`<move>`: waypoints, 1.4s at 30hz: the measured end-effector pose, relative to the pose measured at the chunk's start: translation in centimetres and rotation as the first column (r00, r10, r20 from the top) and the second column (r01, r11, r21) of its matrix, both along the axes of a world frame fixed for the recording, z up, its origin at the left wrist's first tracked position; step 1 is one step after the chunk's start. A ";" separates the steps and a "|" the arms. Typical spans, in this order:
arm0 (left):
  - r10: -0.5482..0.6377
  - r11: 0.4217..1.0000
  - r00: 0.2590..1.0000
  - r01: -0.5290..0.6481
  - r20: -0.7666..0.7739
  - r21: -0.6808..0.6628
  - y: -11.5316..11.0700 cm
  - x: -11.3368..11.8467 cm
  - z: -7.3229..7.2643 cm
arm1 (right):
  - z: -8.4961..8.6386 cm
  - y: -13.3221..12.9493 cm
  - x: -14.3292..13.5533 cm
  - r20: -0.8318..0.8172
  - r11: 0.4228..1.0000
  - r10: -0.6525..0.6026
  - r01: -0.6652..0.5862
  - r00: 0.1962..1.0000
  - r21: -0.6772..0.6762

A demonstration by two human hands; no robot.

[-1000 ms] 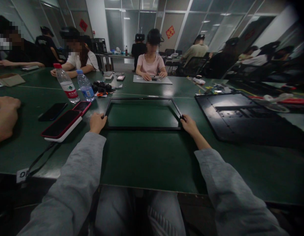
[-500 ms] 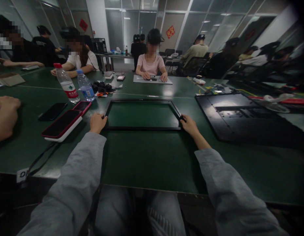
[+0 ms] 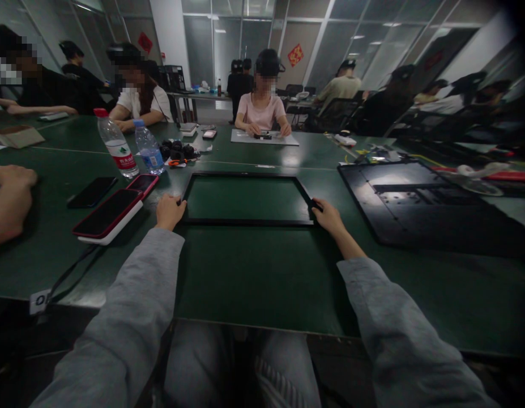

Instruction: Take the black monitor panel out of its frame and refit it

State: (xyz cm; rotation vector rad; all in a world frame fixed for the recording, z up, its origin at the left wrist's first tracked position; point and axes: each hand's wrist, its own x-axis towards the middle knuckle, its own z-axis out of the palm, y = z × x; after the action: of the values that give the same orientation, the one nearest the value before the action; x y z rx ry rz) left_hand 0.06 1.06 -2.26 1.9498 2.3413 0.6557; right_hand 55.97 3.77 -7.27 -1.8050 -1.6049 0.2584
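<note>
A thin black rectangular frame [image 3: 247, 222] lies flat on the green table [image 3: 254, 272] in front of me, with the table showing through its middle. My left hand [image 3: 169, 211] grips its near left corner. My right hand [image 3: 327, 215] grips its near right corner. Both of my arms wear grey sleeves and reach forward over the table's front edge.
A black back panel [image 3: 415, 204] lies at the right. Left of the frame are a phone on a white box [image 3: 107, 215], two more phones [image 3: 92, 191] and two water bottles [image 3: 118, 146]. Another person's hand [image 3: 9, 195] rests far left. People sit opposite.
The frame's far edge has come down a little toward the table. My hands stay on its near corners.
</note>
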 end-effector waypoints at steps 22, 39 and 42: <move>-0.005 1.000 1.000 0.005 -0.029 -0.009 -0.1 0.3 0.3 | 1.3 -0.7 -0.9 0.060 0.999 -0.029 0.031 0.998 -0.026; -0.021 0.999 0.999 0.020 -0.036 -0.025 -0.4 0.5 0.6 | 0.5 -0.3 -0.1 0.027 0.974 0.083 -0.087 0.996 0.208; -0.019 0.999 0.999 0.017 -0.045 -0.042 -0.5 0.7 0.8 | 0.3 -0.2 0.4 -0.001 0.974 0.118 -0.116 0.993 0.192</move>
State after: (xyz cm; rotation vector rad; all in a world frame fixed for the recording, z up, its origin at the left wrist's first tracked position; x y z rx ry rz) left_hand 0.73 0.55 -1.50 1.9870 2.3398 0.5619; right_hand 56.35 3.60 -7.00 -1.5630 -1.6703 0.1619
